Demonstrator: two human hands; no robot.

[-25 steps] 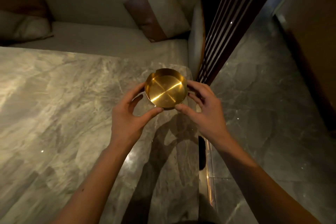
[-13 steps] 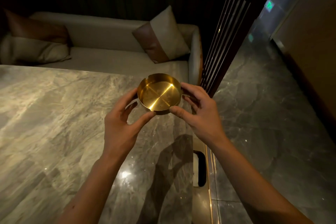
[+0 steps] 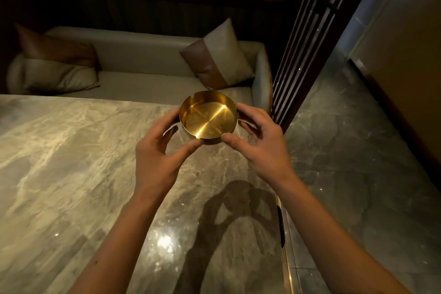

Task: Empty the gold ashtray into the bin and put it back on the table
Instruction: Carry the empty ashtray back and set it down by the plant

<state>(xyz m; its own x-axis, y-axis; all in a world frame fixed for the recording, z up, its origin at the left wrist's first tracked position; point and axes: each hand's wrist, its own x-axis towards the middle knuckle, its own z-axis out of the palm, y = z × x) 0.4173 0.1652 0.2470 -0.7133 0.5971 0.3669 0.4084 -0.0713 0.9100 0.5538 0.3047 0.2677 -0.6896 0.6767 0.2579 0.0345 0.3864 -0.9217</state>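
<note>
Now you have the gold ashtray (image 3: pixel 208 117) over the far right corner of the marble table (image 3: pixel 71 162), with both hands around it. Your left hand (image 3: pixel 156 159) has its thumb against the near wall and its fingers curled round the left side; your right hand (image 3: pixel 260 144) presses its thumb on the near rim and wraps its fingers behind the right side. So both grips are closed on the ashtray, pinching its wall. Whether its base already rests on the stone or hangs just above it you cannot tell from this angle.

The bowl looks clean and shiny inside, with no ash or butts showing, so you can judge the emptying done and this to be the putting-back step. No bin is in view.

Compared with a second ago, the ashtray sits further in over the tabletop, no longer right at the edge beside the dark slatted screen (image 3: pixel 300 55). Your view has also lifted: more of the sofa (image 3: pixel 143 79) and both cushions now show behind the table, and your hands' shadow falls lower on the stone. The two-handed hold itself is unchanged.

What remains, most likely, is to settle the base flat and open both hands.
</note>
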